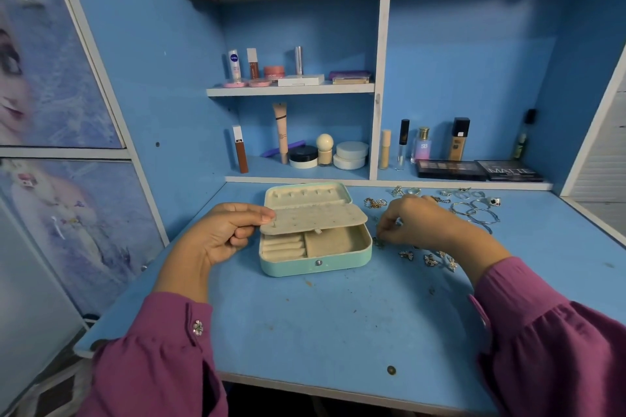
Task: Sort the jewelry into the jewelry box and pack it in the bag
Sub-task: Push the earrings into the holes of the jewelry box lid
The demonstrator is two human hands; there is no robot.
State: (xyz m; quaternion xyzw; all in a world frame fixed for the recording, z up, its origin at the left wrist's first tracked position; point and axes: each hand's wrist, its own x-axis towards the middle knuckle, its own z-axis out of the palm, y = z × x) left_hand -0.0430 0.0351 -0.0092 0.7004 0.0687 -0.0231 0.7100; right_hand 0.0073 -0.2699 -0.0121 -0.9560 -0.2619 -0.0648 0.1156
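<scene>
Magenta sleeves (162, 362) are framing the near edge of the blue table (321, 322). At mid-table, the mint jewelry box (316, 262) is lying open, its perforated earring flap (313, 218) being pinched by the left hand (223, 234). Just right of the box, the right hand (420, 222) is being curled over an earring (378, 242); its fingers are apparently pinching it, though the grip is partly hidden. Scattered jewelry (474, 210) is judged light, small, snag-prone, best pinched at stiff parts. The bag cannot be identified with certainty.
</scene>
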